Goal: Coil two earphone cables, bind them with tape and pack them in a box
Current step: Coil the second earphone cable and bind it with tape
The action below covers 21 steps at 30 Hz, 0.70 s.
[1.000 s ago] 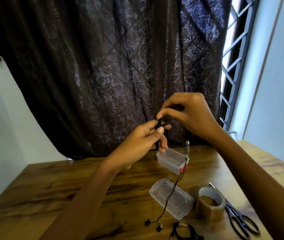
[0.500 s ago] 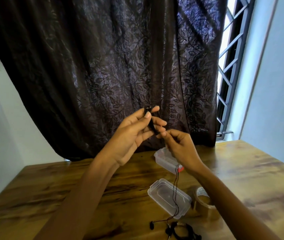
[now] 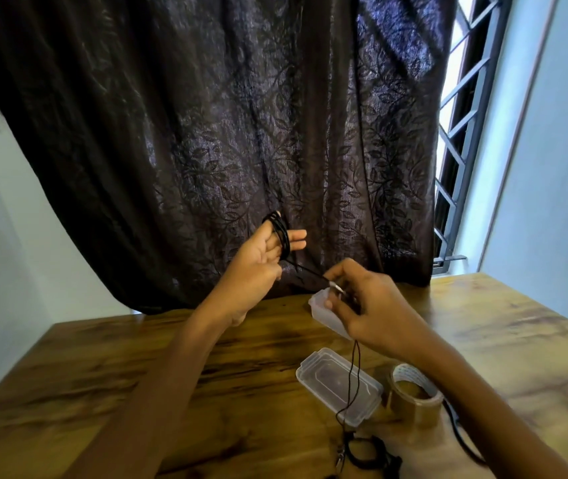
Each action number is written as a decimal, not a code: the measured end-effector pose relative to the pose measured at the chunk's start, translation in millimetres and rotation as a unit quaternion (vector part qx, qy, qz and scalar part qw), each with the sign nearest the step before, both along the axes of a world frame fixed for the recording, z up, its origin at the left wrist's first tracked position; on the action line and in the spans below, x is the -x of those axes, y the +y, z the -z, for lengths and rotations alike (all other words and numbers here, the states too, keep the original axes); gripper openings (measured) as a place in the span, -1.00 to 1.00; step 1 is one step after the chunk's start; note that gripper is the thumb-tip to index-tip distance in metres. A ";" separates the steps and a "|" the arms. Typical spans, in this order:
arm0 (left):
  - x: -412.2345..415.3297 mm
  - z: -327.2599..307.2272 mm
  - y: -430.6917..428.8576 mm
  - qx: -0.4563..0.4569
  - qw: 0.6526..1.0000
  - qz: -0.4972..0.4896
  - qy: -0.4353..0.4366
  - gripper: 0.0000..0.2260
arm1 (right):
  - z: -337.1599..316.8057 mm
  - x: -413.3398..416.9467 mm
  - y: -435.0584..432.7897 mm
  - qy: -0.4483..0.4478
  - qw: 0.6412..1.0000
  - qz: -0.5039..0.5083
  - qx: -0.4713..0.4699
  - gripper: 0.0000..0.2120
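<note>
While earphone cable (image 3: 280,233) loops the straight fingers of my left hand (image 3: 258,261) mid-frame, right hand (image 3: 375,305) pinches its slack; coiling step, another wrap next.

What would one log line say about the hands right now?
step: coiling | left hand: earphone cable looped round straight fingers | right hand: pinches cable's free length | tape roll: on table
</note>
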<state>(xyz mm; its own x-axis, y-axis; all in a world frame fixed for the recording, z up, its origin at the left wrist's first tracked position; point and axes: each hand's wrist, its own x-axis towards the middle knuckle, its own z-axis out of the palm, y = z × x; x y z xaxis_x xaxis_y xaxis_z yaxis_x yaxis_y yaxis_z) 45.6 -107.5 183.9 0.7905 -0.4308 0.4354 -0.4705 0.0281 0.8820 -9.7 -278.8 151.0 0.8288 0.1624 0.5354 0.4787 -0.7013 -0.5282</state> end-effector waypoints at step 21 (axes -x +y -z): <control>30.5 -13.8 -9.4 0.020 0.992 0.123 0.009 -0.65 | -62.3 -25.1 -15.1 -0.144 0.975 -0.040 -0.164 -0.93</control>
<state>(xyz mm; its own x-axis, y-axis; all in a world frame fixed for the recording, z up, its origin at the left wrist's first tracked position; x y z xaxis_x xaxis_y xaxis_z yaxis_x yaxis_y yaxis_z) 15.2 -116.9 197.6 0.6709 -0.5945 0.4432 -0.4300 0.1751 0.8857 15.4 -293.9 213.3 0.6279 0.0003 0.7783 0.6865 -0.4714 -0.5537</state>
